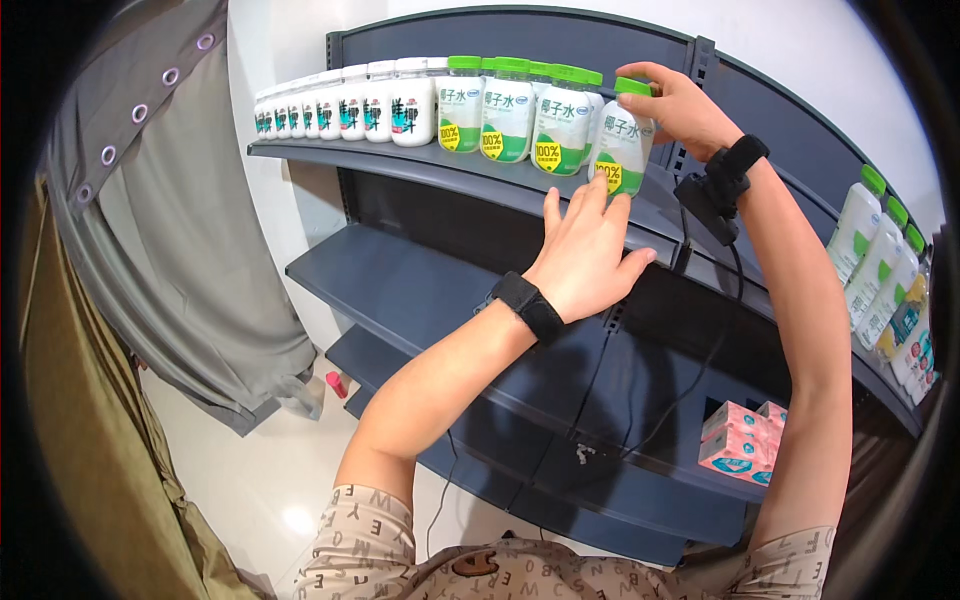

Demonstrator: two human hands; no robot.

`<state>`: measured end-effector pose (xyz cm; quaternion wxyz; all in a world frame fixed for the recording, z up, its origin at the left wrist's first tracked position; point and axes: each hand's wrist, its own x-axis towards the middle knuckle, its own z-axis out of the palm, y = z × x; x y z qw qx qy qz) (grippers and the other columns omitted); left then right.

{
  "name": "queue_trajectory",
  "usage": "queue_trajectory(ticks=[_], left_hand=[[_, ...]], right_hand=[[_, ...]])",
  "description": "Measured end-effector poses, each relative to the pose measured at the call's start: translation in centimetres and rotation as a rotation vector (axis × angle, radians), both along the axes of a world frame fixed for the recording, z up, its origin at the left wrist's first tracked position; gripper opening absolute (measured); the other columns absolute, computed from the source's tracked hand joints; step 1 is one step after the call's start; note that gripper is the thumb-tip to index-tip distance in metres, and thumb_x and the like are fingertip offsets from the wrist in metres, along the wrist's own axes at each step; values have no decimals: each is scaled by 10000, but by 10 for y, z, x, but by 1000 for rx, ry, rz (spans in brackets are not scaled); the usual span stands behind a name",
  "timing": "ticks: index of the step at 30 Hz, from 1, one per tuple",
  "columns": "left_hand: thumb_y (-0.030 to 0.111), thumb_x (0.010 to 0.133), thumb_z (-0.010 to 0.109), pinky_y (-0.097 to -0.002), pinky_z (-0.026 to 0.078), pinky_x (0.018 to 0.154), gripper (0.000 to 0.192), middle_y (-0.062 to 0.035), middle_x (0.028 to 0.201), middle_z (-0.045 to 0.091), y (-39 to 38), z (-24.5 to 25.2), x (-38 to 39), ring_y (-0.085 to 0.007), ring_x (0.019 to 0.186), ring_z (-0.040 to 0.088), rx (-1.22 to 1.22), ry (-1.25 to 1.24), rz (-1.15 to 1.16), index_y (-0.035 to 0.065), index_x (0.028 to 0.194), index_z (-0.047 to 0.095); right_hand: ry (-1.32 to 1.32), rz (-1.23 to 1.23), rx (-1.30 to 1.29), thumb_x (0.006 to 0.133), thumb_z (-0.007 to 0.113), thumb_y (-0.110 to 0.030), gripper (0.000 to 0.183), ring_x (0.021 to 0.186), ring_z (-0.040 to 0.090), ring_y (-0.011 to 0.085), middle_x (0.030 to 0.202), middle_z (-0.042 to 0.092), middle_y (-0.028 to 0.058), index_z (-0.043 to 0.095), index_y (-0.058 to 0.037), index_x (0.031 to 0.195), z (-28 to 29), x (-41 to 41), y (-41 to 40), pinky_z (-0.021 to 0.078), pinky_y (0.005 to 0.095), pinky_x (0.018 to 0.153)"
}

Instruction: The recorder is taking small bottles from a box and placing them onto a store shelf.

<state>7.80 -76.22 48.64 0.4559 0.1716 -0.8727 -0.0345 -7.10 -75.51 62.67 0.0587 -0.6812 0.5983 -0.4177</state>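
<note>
My right hand [679, 109] grips a green-capped coconut water bottle [621, 142] by its cap and neck, at the right end of the bottles on the top shelf [480, 169]. The bottle leans slightly. My left hand [589, 251] is spread with fingers apart, its fingertips at the lower front of that bottle; whether they touch it, I cannot tell. To the left stand several more green-capped bottles [561, 124] in rows, their labels facing me. Beyond them runs a line of white bottles [412, 105] with dark lettering.
More green-capped bottles [855, 221] stand on the shelf at far right. Pink tissue packs [735, 442] sit on a lower shelf. A black cable [720, 337] hangs from my right wrist strap. Grey curtains [172, 225] hang at left; a small red object [337, 385] lies on the floor.
</note>
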Motion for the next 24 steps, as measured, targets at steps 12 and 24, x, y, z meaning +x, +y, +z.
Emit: queue_trajectory(ticks=[12,24], left_hand=[[330,801,581,-595,158,999,519,-241,1249,408,-7,-2,0,-354,1225,334,-21,-26,7,-36,1152,471],[317,766,611,-616,192,973,461,-186,1115,488,-13,-8,0,-326,1159,393,-62,44,-20,-24,1063,523]], right_hand=[[-27,54,41,867,561,-194,387,949,525,179,953,527,80,469,-143,1239,-1,-7,-12,480,367,765],[51,30,69,867,560,-196,406,937,541,170,1012,542,86,450,-93,1244,5,3,-4,514,357,765]])
